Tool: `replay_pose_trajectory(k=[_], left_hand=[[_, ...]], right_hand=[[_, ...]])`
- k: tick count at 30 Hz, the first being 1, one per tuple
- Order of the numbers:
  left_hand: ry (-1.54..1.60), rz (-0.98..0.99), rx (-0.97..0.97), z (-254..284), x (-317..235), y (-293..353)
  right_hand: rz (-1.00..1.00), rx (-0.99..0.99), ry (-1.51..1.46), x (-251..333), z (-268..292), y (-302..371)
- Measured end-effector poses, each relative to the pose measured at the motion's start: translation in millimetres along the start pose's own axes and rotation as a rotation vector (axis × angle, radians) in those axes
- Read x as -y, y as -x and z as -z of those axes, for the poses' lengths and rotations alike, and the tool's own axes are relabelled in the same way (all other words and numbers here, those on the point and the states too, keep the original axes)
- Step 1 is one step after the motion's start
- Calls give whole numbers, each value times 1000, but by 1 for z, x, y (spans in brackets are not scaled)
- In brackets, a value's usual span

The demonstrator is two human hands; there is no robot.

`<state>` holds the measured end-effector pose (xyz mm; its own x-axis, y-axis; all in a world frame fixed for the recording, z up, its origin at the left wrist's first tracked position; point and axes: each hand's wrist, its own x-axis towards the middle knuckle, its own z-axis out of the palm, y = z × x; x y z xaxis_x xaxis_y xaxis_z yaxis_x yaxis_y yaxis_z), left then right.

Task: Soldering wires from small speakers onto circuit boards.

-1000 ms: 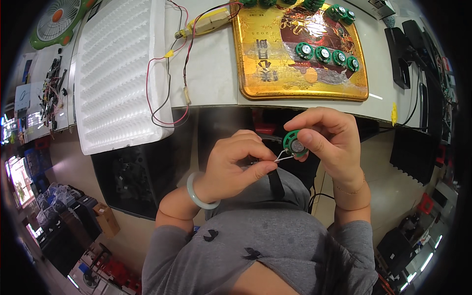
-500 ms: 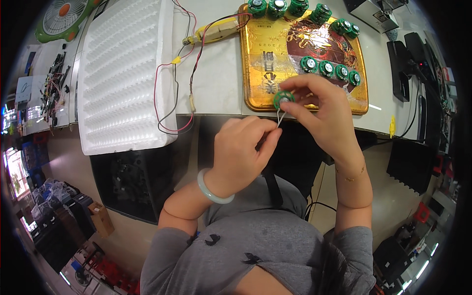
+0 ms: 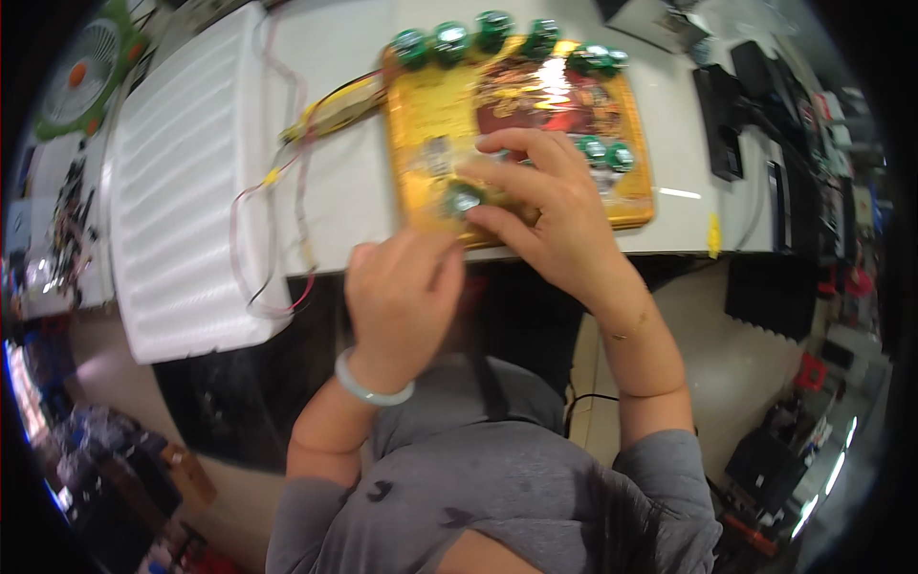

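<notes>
Between the thumb and fingers of my right hand is a small round speaker with a green frame and a silvery centre. It is held over the near left corner of a gold tin lid. Close below it, my left hand has its fingers drawn together; motion blur hides what they pinch. On the lid stand more such speakers: a row of stacks along the far edge and single speakers near the right, partly covered by my right hand.
A white foam tray with ridged rows lies at the left. Red and black wires run beside it to a yellow-handled tool. Black holders stand at the right, and a green fan at the far left.
The whole view has shifted, so the bench things sit further left and tilted. Both hands still work close together; the speaker now appears over the lid's corner, and the thin pale wire is no longer distinct.
</notes>
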<state>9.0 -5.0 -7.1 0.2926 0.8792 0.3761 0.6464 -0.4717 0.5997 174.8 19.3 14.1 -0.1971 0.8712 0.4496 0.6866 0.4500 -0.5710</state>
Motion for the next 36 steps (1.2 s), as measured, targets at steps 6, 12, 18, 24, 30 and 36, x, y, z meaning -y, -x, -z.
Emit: replay_pose_trajectory(k=[6, 12, 18, 24, 30, 36], left_hand=[[-19, -18, -71, -3, 2, 1], [-9, -71, -100, -8, 4, -2], [100, -61, -113, -11, 6, 0], [71, -143, -78, -9, 11, -7], [28, -129, -50, -5, 11, -7], [9, -191, -52, -8, 18, -5]], right_hand=[[-565, -1212, -811, -105, 92, 29], [-686, -879, -210, -207, 184, 36], [-450, -959, -40, -150, 191, 50], [-305, -755, -762, -53, 105, 55], [-183, -460, -801, -23, 21, 27], [-18, -425, -751, -29, 1, 34]])
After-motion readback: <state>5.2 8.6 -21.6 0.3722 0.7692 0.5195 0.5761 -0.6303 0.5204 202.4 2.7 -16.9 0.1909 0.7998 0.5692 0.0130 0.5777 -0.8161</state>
